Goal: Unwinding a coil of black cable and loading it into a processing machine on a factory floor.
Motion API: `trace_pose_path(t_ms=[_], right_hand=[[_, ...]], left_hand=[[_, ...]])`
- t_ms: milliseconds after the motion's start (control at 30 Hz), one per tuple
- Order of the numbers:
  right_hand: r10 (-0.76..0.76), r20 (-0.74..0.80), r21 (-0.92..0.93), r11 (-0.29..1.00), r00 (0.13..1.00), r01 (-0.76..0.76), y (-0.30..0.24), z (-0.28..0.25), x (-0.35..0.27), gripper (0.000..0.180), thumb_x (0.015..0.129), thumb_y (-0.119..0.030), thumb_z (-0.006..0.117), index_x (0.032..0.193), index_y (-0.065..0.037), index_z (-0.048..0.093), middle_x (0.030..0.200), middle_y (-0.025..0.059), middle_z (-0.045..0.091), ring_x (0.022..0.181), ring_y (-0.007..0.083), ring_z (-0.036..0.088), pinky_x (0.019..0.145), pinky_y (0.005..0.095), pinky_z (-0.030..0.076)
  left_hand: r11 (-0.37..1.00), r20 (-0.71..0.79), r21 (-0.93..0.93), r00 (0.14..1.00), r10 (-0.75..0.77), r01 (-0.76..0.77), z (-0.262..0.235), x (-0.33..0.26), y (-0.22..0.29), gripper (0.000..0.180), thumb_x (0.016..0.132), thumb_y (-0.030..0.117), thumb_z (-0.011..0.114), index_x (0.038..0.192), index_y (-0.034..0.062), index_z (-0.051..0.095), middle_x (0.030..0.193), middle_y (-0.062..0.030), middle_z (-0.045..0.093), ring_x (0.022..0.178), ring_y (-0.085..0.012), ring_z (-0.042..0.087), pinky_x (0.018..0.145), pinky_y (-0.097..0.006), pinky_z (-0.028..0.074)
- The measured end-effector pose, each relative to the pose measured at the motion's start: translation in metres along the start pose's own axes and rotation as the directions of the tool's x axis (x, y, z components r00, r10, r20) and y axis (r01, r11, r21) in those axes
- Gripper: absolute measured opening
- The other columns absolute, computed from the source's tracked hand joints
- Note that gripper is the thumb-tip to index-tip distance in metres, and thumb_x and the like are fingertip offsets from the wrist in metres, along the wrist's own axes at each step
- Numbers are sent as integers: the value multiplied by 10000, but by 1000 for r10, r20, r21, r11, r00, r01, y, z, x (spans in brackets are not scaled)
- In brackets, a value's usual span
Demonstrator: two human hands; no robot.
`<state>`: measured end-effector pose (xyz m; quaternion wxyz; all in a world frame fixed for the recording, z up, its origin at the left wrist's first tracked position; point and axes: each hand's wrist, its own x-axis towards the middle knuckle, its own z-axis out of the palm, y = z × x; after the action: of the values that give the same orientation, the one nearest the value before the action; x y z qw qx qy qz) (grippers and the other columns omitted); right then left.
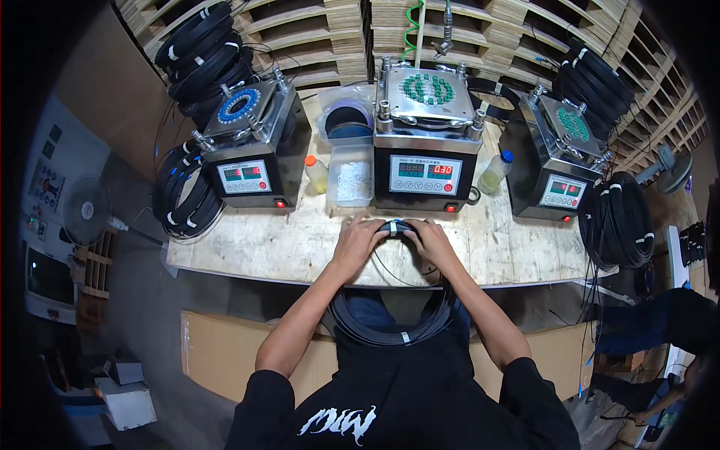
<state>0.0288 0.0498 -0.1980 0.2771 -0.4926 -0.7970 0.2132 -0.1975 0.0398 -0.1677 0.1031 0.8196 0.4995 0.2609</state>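
A large coil of black cable (373, 335) hangs over the table's front edge onto my lap, bound with white tape bands. My left hand (355, 244) and my right hand (433, 244) are closed around its top, one on either side of a taped section. The fingers curl over the bundled loops, and the thumbs point inward. One loose cable strand droops below the hands. Directly beyond them stands a boxy polishing machine (427, 172) with a lit red display and green pieces in a ring on its top plate.
Similar machines stand left (245, 180) and right (555, 187). Between them are a clear tub of white bits (354, 176), an orange-capped bottle (316, 175) and a blue-capped bottle (495, 171). More black cable coils (619, 221) hang at the right end. Another person (652, 322) is at far right.
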Motion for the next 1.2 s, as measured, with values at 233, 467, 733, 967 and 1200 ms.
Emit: trace_pose_path(t_ms=[233, 467, 733, 967, 1200], right_hand=[[66, -92, -13, 998, 994, -67, -13, -1, 15, 272, 946, -207, 648, 1158, -38, 662, 1001, 201, 704, 843, 434, 622, 739, 502, 496], [70, -235, -212, 970, 969, -122, -35, -5, 18, 223, 917, -206, 660, 1064, -58, 741, 976, 192, 628, 954, 383, 597, 785, 448, 472], [-5, -263, -283, 957, 965, -73, -27, -1, 17, 226, 889, -237, 694, 1026, -66, 752, 905, 100, 579, 913, 291, 571, 753, 410, 445], [13, -242, -264, 961, 970, -78, -23, -7, 24, 218, 874, -231, 708, 1007, -64, 753, 901, 81, 599, 898, 284, 583, 745, 405, 456], [-17, -178, -316, 948, 984, -41, -30, -27, 24, 215, 881, -194, 702, 1042, -58, 747, 908, 96, 630, 919, 299, 605, 773, 416, 478]], left_hand=[[963, 131, -229, 984, -118, 146, -3, 16, -7, 315, 984, 263, 602, 1193, 45, 692, 1104, -200, 692, 1008, -404, 647, 868, -455, 514], [964, 92, -215, 986, -136, 153, 7, 27, -6, 316, 974, 239, 620, 1196, 25, 689, 1050, -217, 681, 976, -420, 648, 822, -460, 520], [980, -75, -61, 978, -196, 191, 18, 14, 5, 271, 945, 223, 661, 1155, 57, 706, 1076, -191, 575, 956, -396, 637, 789, -473, 531], [956, -82, -222, 973, -217, 194, 14, 23, 5, 253, 912, 214, 698, 1080, 29, 732, 1031, -162, 625, 932, -379, 646, 807, -458, 521], [987, -68, -86, 988, -141, 135, -13, 32, 5, 250, 912, 223, 696, 1072, 36, 742, 985, -172, 686, 897, -373, 672, 783, -451, 536]])
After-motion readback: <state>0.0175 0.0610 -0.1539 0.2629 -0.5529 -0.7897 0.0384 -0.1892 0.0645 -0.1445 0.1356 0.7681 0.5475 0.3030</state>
